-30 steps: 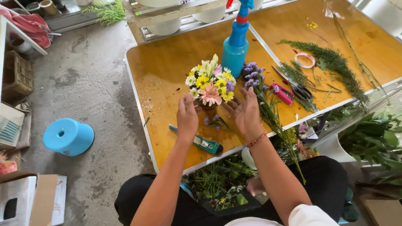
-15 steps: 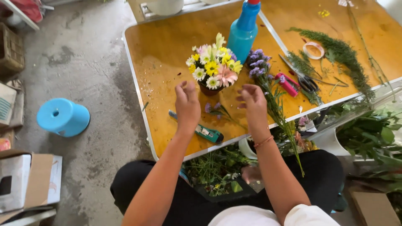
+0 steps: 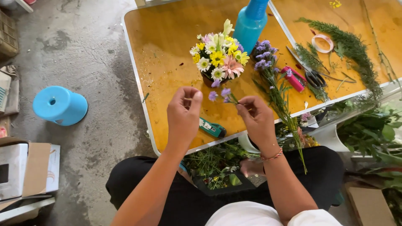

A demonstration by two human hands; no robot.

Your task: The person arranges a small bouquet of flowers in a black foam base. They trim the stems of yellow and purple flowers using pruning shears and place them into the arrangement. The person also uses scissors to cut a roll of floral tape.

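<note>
Both hands raised above the near edge of the orange-topped folding desk (image 3: 167,54), forearms reaching up from the lap, wrists slightly bent. Right hand (image 3: 257,121): thumb and fingers pinched shut on the thin green stem of a small purple flower sprig (image 3: 222,94), blossoms pointing up and left, toward the arrangement; a braided cord bracelet (image 3: 272,157) circles that wrist. Left hand (image 3: 183,113): held just left of the sprig, fingers curled in, thumb meeting fingertips; whether it grips anything cannot be told, and it does not appear to touch the blossoms. Sprig position: in the air between the two hands, just below a small pot bouquet of white, yellow and pink daisies (image 3: 217,60) standing on the desk. Behind the bouquet, a blue plastic spray bottle (image 3: 250,23), upright. Right of the bouquet, a bunch of long-stemmed purple flowers (image 3: 272,79) lying flat, stems trailing over the near edge. Beside these, a red-handled cutter (image 3: 294,78) and dark scissors (image 3: 312,77), near each other. Farther right, a roll of tape (image 3: 323,43) and feathery green sprigs (image 3: 351,50). At the near edge, under the hands, a green-handled tool (image 3: 212,127), lying flat. On the concrete floor to the left, a blue plastic stool (image 3: 59,105).
</note>
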